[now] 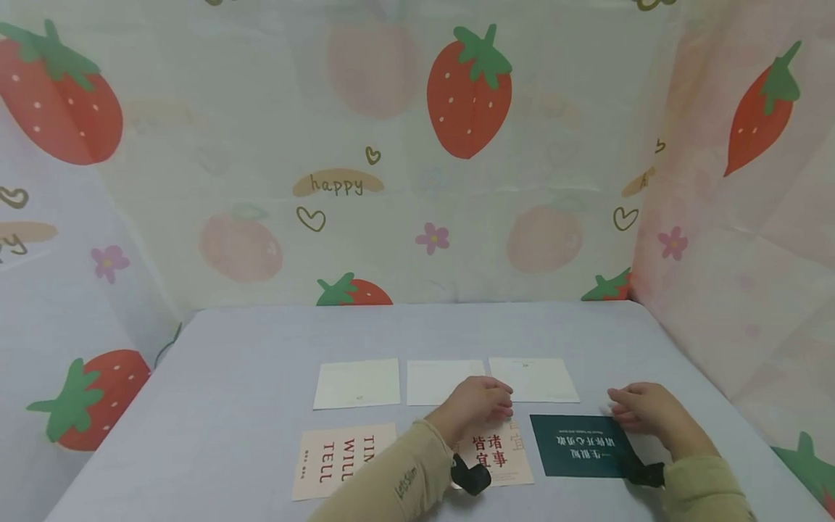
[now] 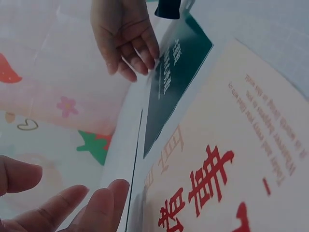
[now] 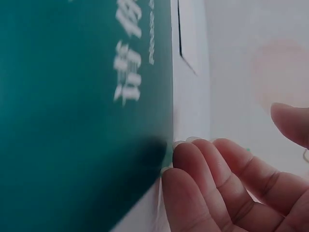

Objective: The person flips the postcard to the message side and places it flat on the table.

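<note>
White tabletop (image 1: 248, 362): one, under everything; it looks smooth, so a nudged card would likely slide before it lifts.
Tan sleeves: two. My left sleeve (image 1: 398, 482) crosses the "TIME WILL TELL" card (image 1: 326, 464), and a low forearm could drag that card crooked.
Bare hands: two, well apart from each other, neither gripping anything. My right hand (image 1: 652, 417) bends its fingers at the far right corner of the green card (image 1: 567, 446), thumb held away (whether the tips touch, I cannot tell); pressing without the thumb could simply shove the card along. My left hand (image 1: 472, 406), fingers loose, hangs over the far edge of the red-lettered cream card (image 1: 512, 467); dropping it carelessly could knock that one askew.
Near-row cards: three, green at right, red-lettered in the middle, "TIME WILL TELL" at left.
Far-row cards: three, pale and nearly plain: left white card (image 1: 356, 384), middle white card (image 1: 433, 380), right white card (image 1: 541, 380). My left hand partly hides the middle one and could brush it.
Black wrist pieces: two; the left piece (image 1: 471, 476) and right piece (image 1: 646, 475) might catch a card edge if my wrists dip.
</note>
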A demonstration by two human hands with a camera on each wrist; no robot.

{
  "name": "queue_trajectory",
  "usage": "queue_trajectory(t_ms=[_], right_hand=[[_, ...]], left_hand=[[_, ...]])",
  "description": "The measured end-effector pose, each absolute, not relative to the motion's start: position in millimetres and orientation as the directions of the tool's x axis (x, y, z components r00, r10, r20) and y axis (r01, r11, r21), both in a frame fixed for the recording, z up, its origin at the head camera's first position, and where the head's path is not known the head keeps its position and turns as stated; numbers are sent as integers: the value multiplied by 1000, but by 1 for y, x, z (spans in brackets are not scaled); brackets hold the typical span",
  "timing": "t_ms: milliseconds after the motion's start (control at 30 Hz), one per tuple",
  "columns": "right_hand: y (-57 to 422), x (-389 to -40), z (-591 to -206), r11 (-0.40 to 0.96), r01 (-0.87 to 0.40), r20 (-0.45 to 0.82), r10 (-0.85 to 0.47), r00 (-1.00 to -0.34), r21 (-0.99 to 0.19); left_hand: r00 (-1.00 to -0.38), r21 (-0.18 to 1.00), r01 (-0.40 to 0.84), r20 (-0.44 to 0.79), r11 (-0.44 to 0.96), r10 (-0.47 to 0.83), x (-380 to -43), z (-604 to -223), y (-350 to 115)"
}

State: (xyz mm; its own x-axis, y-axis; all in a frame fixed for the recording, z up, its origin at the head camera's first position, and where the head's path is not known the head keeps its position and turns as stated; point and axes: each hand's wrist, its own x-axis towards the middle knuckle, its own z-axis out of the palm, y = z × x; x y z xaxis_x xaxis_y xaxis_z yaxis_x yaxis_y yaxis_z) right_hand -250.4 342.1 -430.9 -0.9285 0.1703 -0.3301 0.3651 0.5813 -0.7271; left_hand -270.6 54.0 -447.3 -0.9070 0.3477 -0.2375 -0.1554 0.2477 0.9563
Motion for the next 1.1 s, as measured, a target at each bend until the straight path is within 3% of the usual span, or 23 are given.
queue_trajectory(t_ms=[533,1100], right_hand=[[363,-239,-432,541,396,-372,158,-915,-742],[367,-239,-435,367,488,-475,134,-870,-792]], left_hand=[[-850,960,-210,-272,183,451,-253,-449,66],[-835,957,-238,-290,167,469,-251,-448,67]])
